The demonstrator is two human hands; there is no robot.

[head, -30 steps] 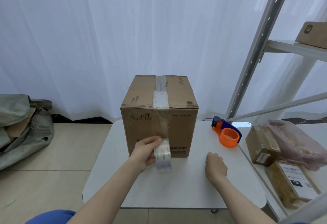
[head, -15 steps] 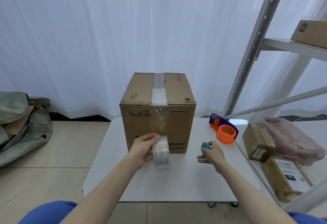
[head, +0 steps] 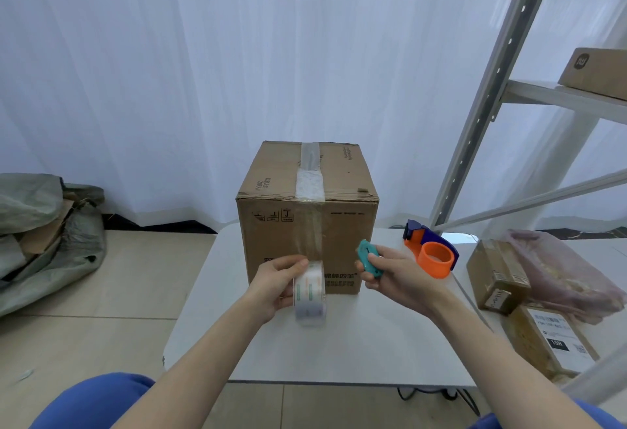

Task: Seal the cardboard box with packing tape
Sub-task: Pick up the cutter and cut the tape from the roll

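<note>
A closed cardboard box (head: 342, 235) stands on a white table (head: 339, 347). A strip of clear tape (head: 309, 174) runs along its top seam and down the front face. My left hand (head: 274, 284) grips a roll of clear packing tape (head: 309, 293), held low against the box front, with the strip still joined to the roll. My right hand (head: 397, 274) is raised just right of the roll and holds a small teal cutter (head: 369, 257), tip pointing up and left toward the tape.
An orange and blue tape dispenser (head: 431, 249) lies on the table right of the box. Small parcels (head: 498, 276) and a pink bag (head: 563, 276) crowd the right side under a metal shelf rack (head: 488, 96). Grey sacks (head: 44, 235) lie on the floor at left.
My right hand picked up the teal cutter from the table and lifted it toward the tape roll. The left hand kept the roll against the box front.
</note>
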